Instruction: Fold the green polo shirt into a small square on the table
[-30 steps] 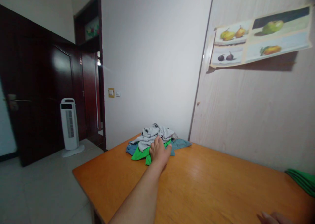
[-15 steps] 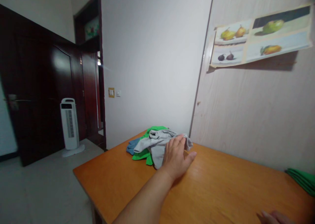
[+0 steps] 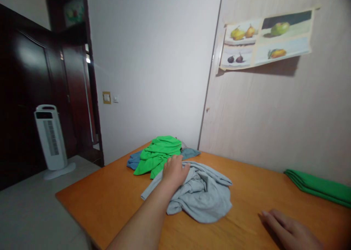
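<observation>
My left hand (image 3: pixel 174 172) reaches over the table, palm down, where a crumpled grey garment (image 3: pixel 204 195) meets a bunched bright green garment (image 3: pixel 161 149). Its fingers stretch forward with the thumb apart; the fingertips lie against the cloth and are partly hidden. The grey garment spreads to the right of that hand and nearer to me, with one part running under the wrist. Blue cloth (image 3: pixel 133 160) shows at the left of the green one. At the lower right, my right hand (image 3: pixel 292 230) rests on the table with its fingers extended, holding nothing.
A folded dark green cloth (image 3: pixel 318 187) lies at the table's right, by the wall. The wooden table (image 3: pixel 109 191) has its left edge above the floor. A white tower heater (image 3: pixel 51 138) stands near the dark door (image 3: pixel 24 81). A fruit poster (image 3: pixel 267 39) hangs on the wall.
The grey garment has come off the pile, toward me and to the right, uncovering the bright green one. My right hand has come further into view. The camera has turned right.
</observation>
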A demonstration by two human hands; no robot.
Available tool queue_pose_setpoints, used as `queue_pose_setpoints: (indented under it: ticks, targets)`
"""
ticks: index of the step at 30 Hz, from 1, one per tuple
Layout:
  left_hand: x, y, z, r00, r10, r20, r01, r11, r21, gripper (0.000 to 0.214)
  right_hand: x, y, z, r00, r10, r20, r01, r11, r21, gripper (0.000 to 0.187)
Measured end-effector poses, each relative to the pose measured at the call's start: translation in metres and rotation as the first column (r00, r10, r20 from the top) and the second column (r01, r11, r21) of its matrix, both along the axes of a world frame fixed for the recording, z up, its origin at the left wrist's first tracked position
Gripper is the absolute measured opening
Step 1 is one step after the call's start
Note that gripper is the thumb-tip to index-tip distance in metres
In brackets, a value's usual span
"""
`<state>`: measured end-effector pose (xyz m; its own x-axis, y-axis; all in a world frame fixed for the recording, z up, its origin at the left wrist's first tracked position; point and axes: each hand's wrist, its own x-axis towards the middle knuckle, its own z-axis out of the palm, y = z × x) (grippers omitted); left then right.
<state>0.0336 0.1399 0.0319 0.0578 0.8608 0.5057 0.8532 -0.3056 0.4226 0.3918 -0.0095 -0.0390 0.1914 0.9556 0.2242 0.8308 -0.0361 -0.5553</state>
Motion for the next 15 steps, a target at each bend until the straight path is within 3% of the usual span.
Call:
queue_pose_setpoints:
  ticks: [4,9,11,13,15]
  targets:
    - [-0.003,0.003,-0.011,0.992,-0.02,-0.125,-0.005,0.98,-0.201,0.057,-0.008,-0.004,0.008,1.0,-0.02,0.015,0.02,1.0,0.025,0.041]
    - [0.002,0.001,-0.009,0.979,-0.187,-0.086,0.159,0.952,-0.26,0.021,-0.013,-0.004,0.011,0.999,-0.026,0.025,0.025,1.0,0.014,0.041]
    - [0.006,0.002,-0.009,0.967,-0.248,-0.057,0.226,0.94,-0.254,0.018,-0.014,-0.005,0.012,0.999,-0.032,0.021,0.032,0.999,0.009,0.041]
    - [0.011,0.002,-0.008,0.925,-0.373,0.066,0.377,0.891,-0.252,0.023,-0.015,-0.004,0.011,0.999,-0.032,0.011,0.032,1.0,0.001,0.041]
    - [0.017,-0.001,-0.007,0.816,-0.515,0.262,0.572,0.785,-0.238,0.031,-0.016,-0.003,0.01,1.0,-0.027,-0.015,0.028,0.999,0.022,0.04]
